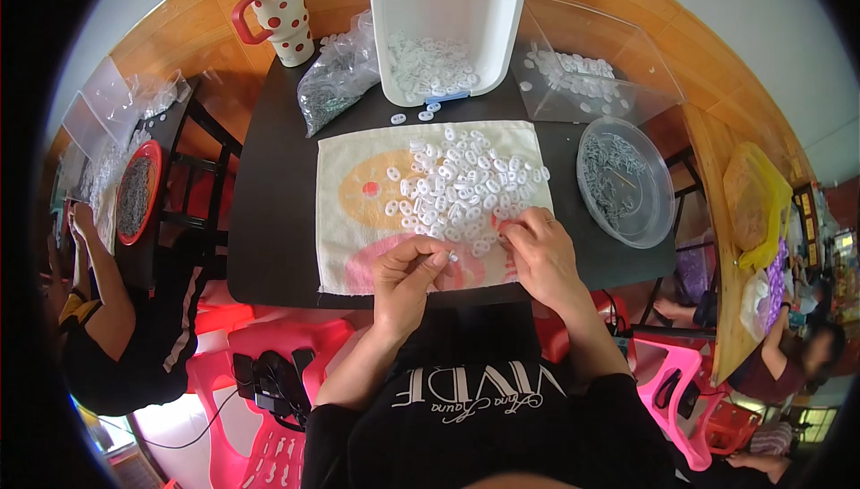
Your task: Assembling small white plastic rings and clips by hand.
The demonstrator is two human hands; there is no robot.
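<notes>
One clear plastic bag of grey pieces [336, 81] lies toward the far left corner of my dark desk [278, 211]. My left hand [405, 285] pinches a small whitish piece [452, 257] above a cream patterned cloth [339, 153], where white oval plastic pieces [466, 180] lie heaped. My right hand [546, 256] curls its fingers at the heap's near edge, its grip unclear, left of a round clear plastic tub [661, 211].

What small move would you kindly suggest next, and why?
Perhaps the right hand should draw one piece from the white pile, since its fingers are at the pile's edge while the left hand pinches a small pale piece.
</notes>
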